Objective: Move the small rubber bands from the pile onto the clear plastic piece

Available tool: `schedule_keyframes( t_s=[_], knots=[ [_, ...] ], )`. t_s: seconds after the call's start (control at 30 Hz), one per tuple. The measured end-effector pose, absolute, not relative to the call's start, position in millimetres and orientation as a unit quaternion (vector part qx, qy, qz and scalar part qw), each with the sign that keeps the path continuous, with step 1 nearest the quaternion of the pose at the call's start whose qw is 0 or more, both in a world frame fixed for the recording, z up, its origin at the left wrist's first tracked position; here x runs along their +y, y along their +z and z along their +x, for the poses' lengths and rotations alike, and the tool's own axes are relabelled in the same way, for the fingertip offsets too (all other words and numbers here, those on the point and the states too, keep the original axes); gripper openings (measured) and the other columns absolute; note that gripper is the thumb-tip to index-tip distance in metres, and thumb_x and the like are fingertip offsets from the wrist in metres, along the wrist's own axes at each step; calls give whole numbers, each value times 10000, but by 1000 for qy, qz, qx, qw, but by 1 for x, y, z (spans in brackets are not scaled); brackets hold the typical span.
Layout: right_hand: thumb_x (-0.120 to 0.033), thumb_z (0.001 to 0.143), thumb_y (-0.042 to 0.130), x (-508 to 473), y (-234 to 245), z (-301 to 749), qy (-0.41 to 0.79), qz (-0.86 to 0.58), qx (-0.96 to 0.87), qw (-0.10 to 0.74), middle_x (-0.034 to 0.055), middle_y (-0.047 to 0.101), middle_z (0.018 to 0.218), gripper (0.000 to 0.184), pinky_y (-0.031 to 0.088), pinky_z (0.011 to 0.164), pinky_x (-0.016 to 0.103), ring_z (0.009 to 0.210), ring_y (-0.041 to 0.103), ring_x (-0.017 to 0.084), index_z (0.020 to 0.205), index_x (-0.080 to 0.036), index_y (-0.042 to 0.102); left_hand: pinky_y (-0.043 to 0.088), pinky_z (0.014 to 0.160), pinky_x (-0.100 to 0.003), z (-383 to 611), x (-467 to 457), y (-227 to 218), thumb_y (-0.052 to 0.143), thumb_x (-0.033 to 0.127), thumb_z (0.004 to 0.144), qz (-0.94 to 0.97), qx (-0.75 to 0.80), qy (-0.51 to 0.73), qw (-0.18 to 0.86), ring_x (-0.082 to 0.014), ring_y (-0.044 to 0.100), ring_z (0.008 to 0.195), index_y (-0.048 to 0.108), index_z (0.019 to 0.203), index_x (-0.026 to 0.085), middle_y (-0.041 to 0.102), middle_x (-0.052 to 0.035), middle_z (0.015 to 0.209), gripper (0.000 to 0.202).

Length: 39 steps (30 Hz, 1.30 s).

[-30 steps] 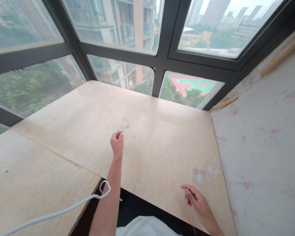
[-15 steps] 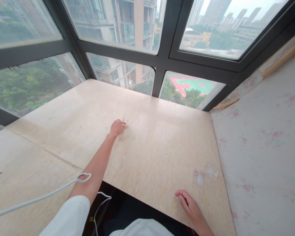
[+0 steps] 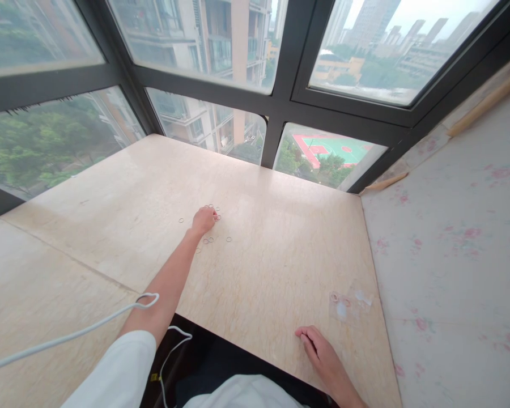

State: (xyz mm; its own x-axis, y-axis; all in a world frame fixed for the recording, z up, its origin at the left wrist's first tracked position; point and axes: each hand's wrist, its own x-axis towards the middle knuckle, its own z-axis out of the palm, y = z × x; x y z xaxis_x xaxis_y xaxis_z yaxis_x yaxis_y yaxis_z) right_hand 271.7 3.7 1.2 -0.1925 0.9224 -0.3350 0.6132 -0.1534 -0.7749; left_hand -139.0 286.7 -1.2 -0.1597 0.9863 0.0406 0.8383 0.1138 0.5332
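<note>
My left hand [image 3: 204, 220] reaches out over the pale marbled tabletop, fingers curled down and pinched among several small thin rings. A reddish ring [image 3: 218, 217] lies right at its fingertips; whatever is between the fingers is hidden. Other rings lie around the hand: one ring [image 3: 181, 220] to the left, a ring [image 3: 229, 239] to the right, and a pair with a purplish ring [image 3: 206, 241] nearer me. My right hand [image 3: 319, 352] rests by the table's front edge, fingers curled together with the thumb alongside, and nothing shows in it.
Clear plastic bags [image 3: 342, 306] with reddish rings lie on the right, beyond my right hand. A white cable [image 3: 76, 338] crosses in front of my left forearm. Dark-framed windows [image 3: 221, 102] border the far side, and a flowered wall [image 3: 446, 255] stands at the right.
My left hand's fingers have drawn in from a more stretched position and closed among the rings. My right hand stays curled near the edge. The whole view has shifted slightly.
</note>
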Motion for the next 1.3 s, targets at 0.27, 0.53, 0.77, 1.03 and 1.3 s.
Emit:
schedule_keyframes(
  t_s=[0.27,0.53,0.77,1.03,1.3],
  knots=[
    [-318,891,391,4,4,275,452,-613,-623,179,34,656,845,229,467,747,310,792,615,194,888,-217,597,445,747,-318,-101,262,32,521,177,791,592,698,342,214,-198,581,760,565,714,185,628,-64,766,89],
    [-198,886,378,1,11,271,423,-606,-645,195,24,633,824,217,432,679,289,725,578,165,881,-208,594,425,538,-240,17,216,60,606,286,742,492,552,474,478,-121,537,564,550,804,176,650,-43,718,138],
    [-188,945,370,-12,12,272,416,-577,-655,254,39,609,898,243,450,756,305,819,585,171,941,-213,612,455,584,-262,148,174,62,636,291,739,579,422,358,599,-135,579,609,613,810,174,679,-49,741,139],
    [-186,963,378,-22,-3,273,401,-566,-637,335,41,605,934,246,465,805,330,888,582,187,1014,-229,615,477,675,-292,234,144,39,593,144,755,753,375,231,488,-163,623,692,692,782,183,720,-46,752,109],
    [-139,921,385,-17,-11,274,368,-547,-629,412,34,571,864,240,466,748,309,823,575,176,985,-212,605,490,704,-305,251,147,22,596,146,754,735,427,236,471,-186,656,754,700,841,182,730,-63,786,140]
  ],
)
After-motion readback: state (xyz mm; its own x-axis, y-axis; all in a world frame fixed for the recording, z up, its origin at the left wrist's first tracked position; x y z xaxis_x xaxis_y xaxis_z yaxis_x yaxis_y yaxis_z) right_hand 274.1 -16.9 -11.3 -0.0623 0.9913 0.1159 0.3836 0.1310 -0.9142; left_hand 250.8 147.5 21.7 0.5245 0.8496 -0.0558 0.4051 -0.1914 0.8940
